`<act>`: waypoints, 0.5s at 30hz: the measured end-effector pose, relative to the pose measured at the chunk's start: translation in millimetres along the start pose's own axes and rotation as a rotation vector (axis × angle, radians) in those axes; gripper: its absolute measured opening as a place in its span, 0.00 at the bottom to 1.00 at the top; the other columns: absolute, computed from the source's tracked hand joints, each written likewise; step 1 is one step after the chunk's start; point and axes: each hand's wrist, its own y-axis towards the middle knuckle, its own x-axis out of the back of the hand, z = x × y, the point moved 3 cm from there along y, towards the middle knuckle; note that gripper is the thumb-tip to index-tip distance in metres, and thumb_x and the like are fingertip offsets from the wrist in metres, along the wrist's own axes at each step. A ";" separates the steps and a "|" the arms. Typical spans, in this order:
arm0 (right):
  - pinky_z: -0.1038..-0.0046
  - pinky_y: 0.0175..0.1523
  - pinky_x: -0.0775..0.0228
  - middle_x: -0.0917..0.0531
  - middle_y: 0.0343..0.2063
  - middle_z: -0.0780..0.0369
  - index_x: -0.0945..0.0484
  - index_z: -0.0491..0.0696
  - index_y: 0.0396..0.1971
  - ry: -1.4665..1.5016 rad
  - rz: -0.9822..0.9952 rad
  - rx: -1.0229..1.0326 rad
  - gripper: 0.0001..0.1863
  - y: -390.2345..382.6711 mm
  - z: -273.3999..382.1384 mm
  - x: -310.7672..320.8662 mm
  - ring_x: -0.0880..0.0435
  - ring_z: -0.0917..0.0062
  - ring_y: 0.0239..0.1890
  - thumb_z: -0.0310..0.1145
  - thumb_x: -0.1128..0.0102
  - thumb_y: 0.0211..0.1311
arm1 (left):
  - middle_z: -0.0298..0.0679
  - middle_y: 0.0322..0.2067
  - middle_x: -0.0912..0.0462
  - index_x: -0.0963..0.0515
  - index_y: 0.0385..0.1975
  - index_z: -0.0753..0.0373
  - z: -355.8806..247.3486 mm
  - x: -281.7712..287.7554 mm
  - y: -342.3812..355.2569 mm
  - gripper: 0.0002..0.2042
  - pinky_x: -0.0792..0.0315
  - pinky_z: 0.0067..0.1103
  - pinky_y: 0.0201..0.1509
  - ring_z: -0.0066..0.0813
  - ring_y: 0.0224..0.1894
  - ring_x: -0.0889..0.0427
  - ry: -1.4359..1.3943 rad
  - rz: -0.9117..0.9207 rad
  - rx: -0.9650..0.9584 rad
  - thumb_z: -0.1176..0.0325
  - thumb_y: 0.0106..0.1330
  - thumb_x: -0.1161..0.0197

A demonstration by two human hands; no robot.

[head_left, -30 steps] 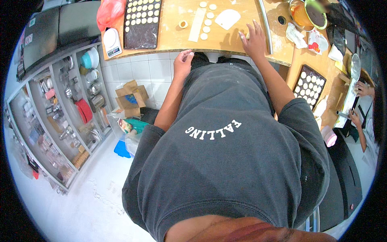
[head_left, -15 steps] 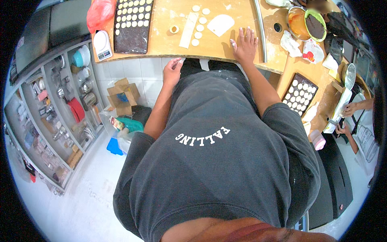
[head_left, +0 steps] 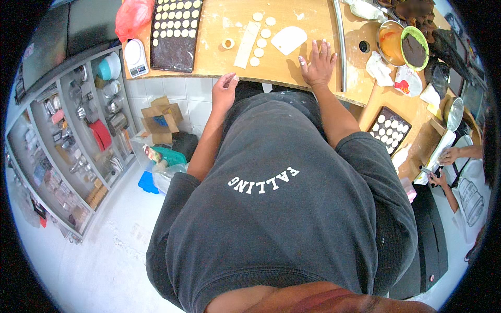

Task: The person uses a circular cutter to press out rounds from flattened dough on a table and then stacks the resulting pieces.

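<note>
My right hand (head_left: 317,68) lies flat on the wooden table (head_left: 219,57), fingers spread, holding nothing. It rests between a white dough scraper (head_left: 289,40) and a long metal pipe (head_left: 340,49). At the table's front edge my left hand (head_left: 224,89) hangs with loosely bent fingers and nothing visible in them. Beyond it stands a small round cutter (head_left: 228,44). To the cutter's right lies a flat strip of dough (head_left: 247,46), with several dough rounds (head_left: 259,52) beside it. On the left, a dark baking tray (head_left: 172,60) carries rows of pale rounds.
A white kitchen scale (head_left: 136,58) and a red plastic bag (head_left: 133,20) sit far left. At right are a metal bowl (head_left: 386,39), a green bowl (head_left: 415,48) of dark filling and a second tray (head_left: 376,125). A co-worker's hands (head_left: 443,166) work farther right. Shelves (head_left: 78,135) stand left.
The view has shifted slightly, so the table items appear a little lower and to the right. My right hand stays flat on the table; my left stays by the edge.
</note>
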 end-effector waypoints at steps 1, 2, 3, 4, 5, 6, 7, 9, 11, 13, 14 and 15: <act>0.42 0.79 0.64 0.44 0.77 0.51 0.43 0.56 0.76 0.001 -0.002 -0.004 0.43 -0.6 -1.6 0.1 0.51 0.56 0.80 0.64 0.50 0.68 | 0.41 0.45 0.12 0.18 0.53 0.67 -7.9 -0.5 -0.4 0.16 0.24 0.22 0.54 0.25 0.45 0.16 0.009 0.004 0.007 0.66 0.71 0.34; 0.45 0.79 0.62 0.42 0.75 0.51 0.40 0.54 0.75 0.046 -0.051 -0.007 0.39 -0.6 -3.7 1.7 0.48 0.56 0.79 0.59 0.49 0.70 | 0.41 0.45 0.12 0.18 0.53 0.68 -14.7 -1.9 -1.7 0.16 0.24 0.22 0.55 0.25 0.45 0.16 0.018 0.010 0.014 0.66 0.71 0.34; 0.47 0.79 0.60 0.39 0.74 0.50 0.37 0.51 0.73 0.096 -0.102 -0.010 0.36 -0.7 -4.1 3.7 0.46 0.56 0.78 0.55 0.49 0.71 | 0.41 0.45 0.12 0.18 0.53 0.68 -12.2 -1.5 -3.2 0.16 0.24 0.22 0.55 0.25 0.45 0.16 0.024 0.012 0.009 0.66 0.71 0.34; 0.47 0.79 0.60 0.39 0.74 0.50 0.37 0.51 0.73 0.105 -0.108 -0.019 0.36 1.9 -13.6 -0.4 0.46 0.56 0.78 0.55 0.49 0.71 | 0.42 0.45 0.12 0.18 0.53 0.67 -7.0 0.8 -3.5 0.16 0.24 0.22 0.54 0.25 0.46 0.16 0.023 0.007 -0.006 0.65 0.71 0.35; 0.50 0.78 0.54 0.34 0.70 0.49 0.33 0.49 0.69 0.337 -0.283 -0.066 0.31 6.6 -35.1 -6.1 0.40 0.55 0.75 0.48 0.49 0.73 | 0.42 0.45 0.12 0.18 0.53 0.67 -9.6 2.3 1.8 0.16 0.24 0.22 0.54 0.25 0.46 0.15 0.028 0.011 -0.032 0.65 0.71 0.35; 0.52 0.76 0.47 0.28 0.66 0.47 0.28 0.46 0.66 0.565 -0.455 -0.118 0.25 3.2 -46.4 -11.3 0.34 0.54 0.71 0.41 0.48 0.74 | 0.42 0.45 0.12 0.18 0.53 0.67 -21.3 2.6 -0.6 0.15 0.23 0.22 0.54 0.26 0.47 0.15 0.044 0.039 0.016 0.65 0.72 0.35; 0.52 0.76 0.47 0.28 0.66 0.47 0.28 0.46 0.66 0.574 -0.454 -0.133 0.25 1.2 -42.8 0.9 0.34 0.54 0.71 0.41 0.48 0.74 | 0.42 0.45 0.12 0.18 0.53 0.67 -12.2 10.6 -1.5 0.15 0.23 0.22 0.54 0.26 0.47 0.15 0.061 0.042 0.017 0.65 0.72 0.35; 0.57 0.72 0.40 0.22 0.59 0.46 0.25 0.41 0.59 0.937 -0.396 -0.185 0.19 16.0 -45.4 58.1 0.28 0.52 0.66 0.30 0.51 0.72 | 0.42 0.45 0.12 0.18 0.54 0.66 7.6 16.9 -1.2 0.15 0.23 0.23 0.54 0.26 0.48 0.15 0.047 0.027 -0.056 0.65 0.72 0.36; 0.58 0.70 0.37 0.23 0.57 0.46 0.25 0.41 0.57 0.991 -0.356 -0.233 0.19 10.2 -52.2 64.6 0.28 0.52 0.65 0.32 0.48 0.70 | 0.37 0.45 0.14 0.19 0.54 0.68 14.0 17.6 -0.2 0.15 0.26 0.19 0.49 0.21 0.43 0.19 0.069 0.065 -0.035 0.66 0.73 0.36; 0.58 0.71 0.38 0.23 0.59 0.46 0.26 0.42 0.58 0.616 -0.171 -0.142 0.21 -1.5 -40.8 75.7 0.28 0.51 0.65 0.34 0.43 0.68 | 0.37 0.44 0.14 0.19 0.54 0.68 4.2 16.8 2.3 0.15 0.26 0.19 0.48 0.20 0.41 0.20 0.069 0.078 -0.010 0.66 0.73 0.37; 0.56 0.72 0.39 0.26 0.63 0.48 0.27 0.48 0.63 0.502 -0.120 -0.023 0.28 -9.5 -45.5 56.9 0.30 0.52 0.67 0.40 0.36 0.65 | 0.37 0.43 0.14 0.19 0.54 0.67 -1.2 14.3 4.8 0.15 0.26 0.20 0.50 0.21 0.43 0.19 0.062 0.079 -0.034 0.65 0.74 0.37; 0.56 0.72 0.39 0.26 0.63 0.48 0.27 0.48 0.63 0.508 -0.121 -0.024 0.28 -20.0 -36.5 56.3 0.30 0.52 0.67 0.40 0.36 0.65 | 0.37 0.43 0.14 0.19 0.54 0.67 -3.1 16.0 4.0 0.15 0.26 0.20 0.50 0.21 0.43 0.19 0.067 0.077 -0.035 0.65 0.74 0.37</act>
